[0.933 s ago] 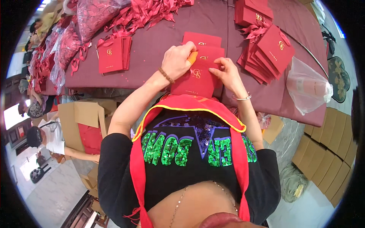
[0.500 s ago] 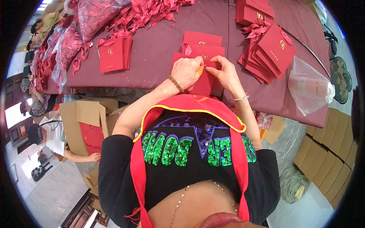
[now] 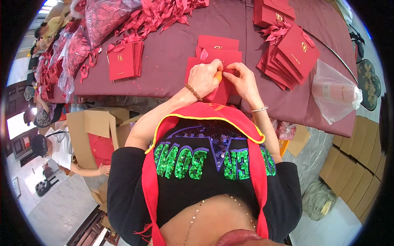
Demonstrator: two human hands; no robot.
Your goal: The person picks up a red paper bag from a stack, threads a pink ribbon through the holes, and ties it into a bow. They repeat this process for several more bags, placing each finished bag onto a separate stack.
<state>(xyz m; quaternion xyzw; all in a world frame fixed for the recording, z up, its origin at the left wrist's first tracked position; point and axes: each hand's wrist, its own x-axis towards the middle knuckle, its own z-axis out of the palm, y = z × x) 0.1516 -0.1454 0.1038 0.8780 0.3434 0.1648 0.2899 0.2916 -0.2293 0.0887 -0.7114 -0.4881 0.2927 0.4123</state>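
A red paper gift bag (image 3: 221, 92) lies at the near edge of the table in front of me, mostly covered by my hands. My left hand (image 3: 204, 78), with a beaded bracelet at the wrist, is closed on a small orange object (image 3: 218, 76) over the bag's top. Close beside it, my right hand (image 3: 243, 82) pinches at the bag's upper edge; the fingertips are partly hidden. Just beyond my hands, more red gift bags (image 3: 219, 42) lie overlapped in a row.
Red bags (image 3: 293, 51) with ribbons lie piled at the right, beside a translucent plastic bag (image 3: 336, 92). A smaller stack (image 3: 122, 61) stands left, near loose red ribbons (image 3: 164, 12). Cardboard boxes (image 3: 351, 160) stand low right. Another person (image 3: 61, 147) reaches toward an open carton (image 3: 96, 125).
Both my hands stay at the bag, with only small shifts of the fingers. The person at the left has leaned slightly nearer the carton.
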